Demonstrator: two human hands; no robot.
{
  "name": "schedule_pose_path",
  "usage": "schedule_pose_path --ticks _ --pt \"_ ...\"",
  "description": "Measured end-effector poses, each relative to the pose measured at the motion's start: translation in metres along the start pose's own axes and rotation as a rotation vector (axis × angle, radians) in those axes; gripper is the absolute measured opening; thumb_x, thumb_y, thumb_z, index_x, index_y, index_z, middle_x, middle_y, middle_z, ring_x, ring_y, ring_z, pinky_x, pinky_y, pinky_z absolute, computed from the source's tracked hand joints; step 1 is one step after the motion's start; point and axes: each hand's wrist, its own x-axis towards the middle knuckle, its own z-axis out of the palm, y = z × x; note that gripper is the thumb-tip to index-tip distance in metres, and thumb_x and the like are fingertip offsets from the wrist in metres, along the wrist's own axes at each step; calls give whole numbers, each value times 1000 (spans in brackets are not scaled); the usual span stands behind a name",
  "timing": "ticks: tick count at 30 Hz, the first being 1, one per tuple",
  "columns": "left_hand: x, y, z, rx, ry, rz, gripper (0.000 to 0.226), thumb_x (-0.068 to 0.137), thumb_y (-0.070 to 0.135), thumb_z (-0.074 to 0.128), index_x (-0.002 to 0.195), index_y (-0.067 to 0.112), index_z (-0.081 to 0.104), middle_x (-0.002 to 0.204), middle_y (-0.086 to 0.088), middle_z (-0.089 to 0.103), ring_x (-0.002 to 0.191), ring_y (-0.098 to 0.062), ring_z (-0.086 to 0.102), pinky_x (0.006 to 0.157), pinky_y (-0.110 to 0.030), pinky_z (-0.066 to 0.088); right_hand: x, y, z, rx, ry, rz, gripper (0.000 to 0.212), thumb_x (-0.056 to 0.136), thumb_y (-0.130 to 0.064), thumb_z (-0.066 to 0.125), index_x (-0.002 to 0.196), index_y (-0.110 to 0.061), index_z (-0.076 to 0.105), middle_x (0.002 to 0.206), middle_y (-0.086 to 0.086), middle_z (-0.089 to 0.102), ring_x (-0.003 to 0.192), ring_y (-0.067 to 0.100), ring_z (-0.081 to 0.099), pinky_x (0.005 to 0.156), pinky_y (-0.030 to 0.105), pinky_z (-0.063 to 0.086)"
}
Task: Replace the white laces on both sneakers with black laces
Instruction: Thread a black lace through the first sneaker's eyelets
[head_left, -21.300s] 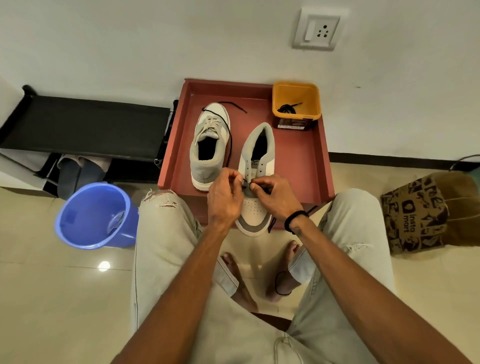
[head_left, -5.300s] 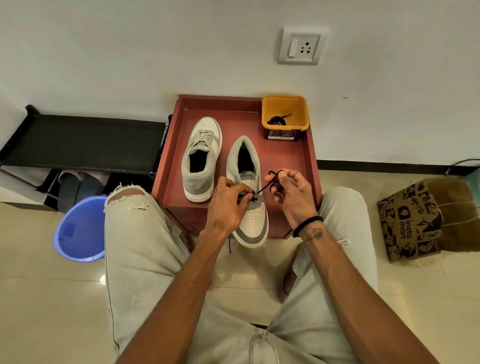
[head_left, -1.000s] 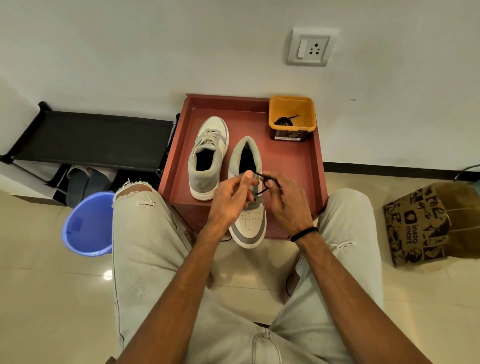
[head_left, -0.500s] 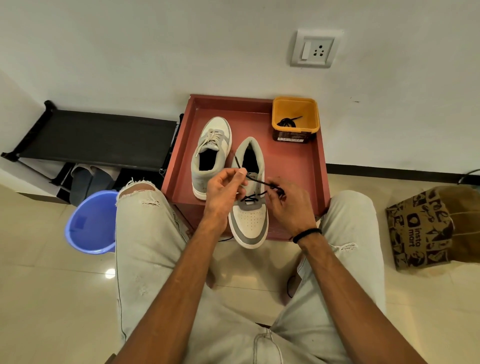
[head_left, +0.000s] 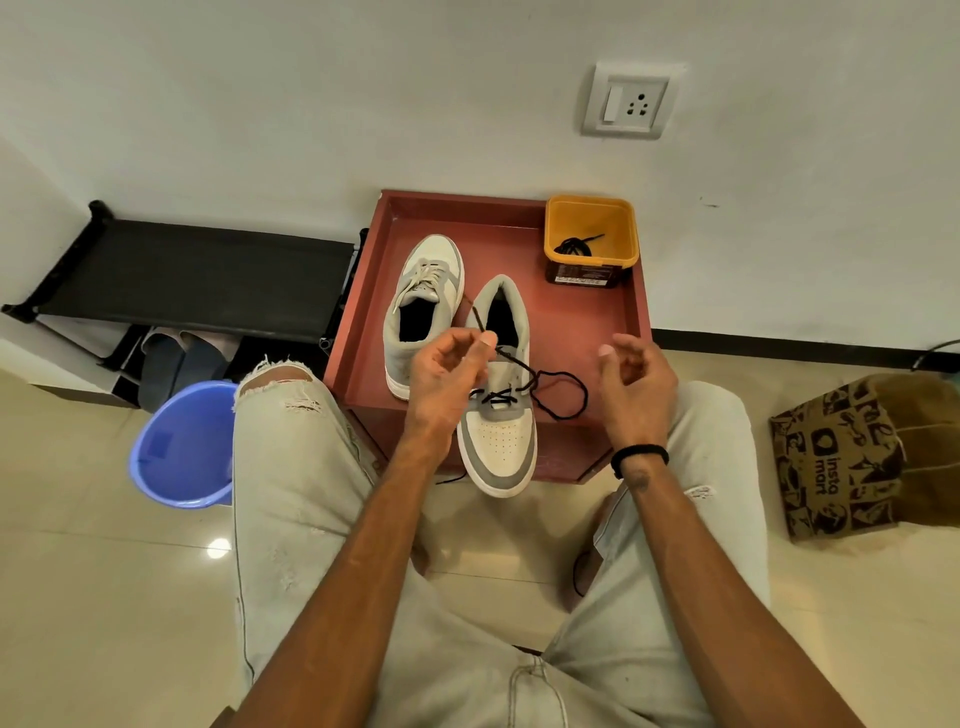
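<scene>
Two grey-and-white sneakers stand on a red tray-topped stand (head_left: 587, 332). The left sneaker (head_left: 421, 306) keeps its white laces. The right sneaker (head_left: 501, 415) hangs its toe over the front edge and has a black lace (head_left: 550, 387) crossed through its lowest eyelets. My left hand (head_left: 447, 376) pinches one end of that lace above the shoe's tongue. The lace's other part loops loosely on the tray to the right. My right hand (head_left: 634, 387) hovers beside the loop with relaxed fingers, holding nothing. An orange tub (head_left: 589, 241) at the back right holds another black lace.
A blue bucket (head_left: 182, 441) stands on the floor at the left, below a black shoe rack (head_left: 197, 275). A printed paper bag (head_left: 862, 452) sits at the right. My knees flank the stand. A wall with a socket rises behind.
My right hand let go of the lace and moved right, away from the shoe. My left hand pulled its lace end up and left, leaving a slack loop on the tray.
</scene>
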Motion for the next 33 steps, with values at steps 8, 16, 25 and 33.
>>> schedule_pose_path --ticks 8,16,25,33 --pt "-9 -22 15 508 -204 89 19 96 35 73 102 19 79 91 5 77 81 -13 75 79 -42 64 -26 -13 12 -61 -372 -315 20 95 -34 74 107 -19 79 100 -7 74 88 2 68 74 13 51" --pt "-10 -22 10 611 -207 71 18 91 32 79 101 17 82 88 9 79 81 -2 74 82 -29 62 -30 -8 17 -68 -426 -318 19 96 -25 73 113 -17 78 104 -5 74 94 3 68 81 18 55" --pt "-5 -24 -11 739 156 -48 21 85 27 85 99 16 74 73 13 66 67 4 62 64 -12 47 -36 -8 23 -215 -438 -413 16 96 -21 71 111 -17 77 93 -7 66 79 -3 56 73 13 45" --pt "-13 -22 -4 906 198 26 33 86 53 78 107 28 70 91 11 71 84 -10 69 76 -36 58 -39 -8 38 -345 -432 -470 18 94 -18 73 110 -13 77 87 -13 52 68 -2 46 67 15 39"
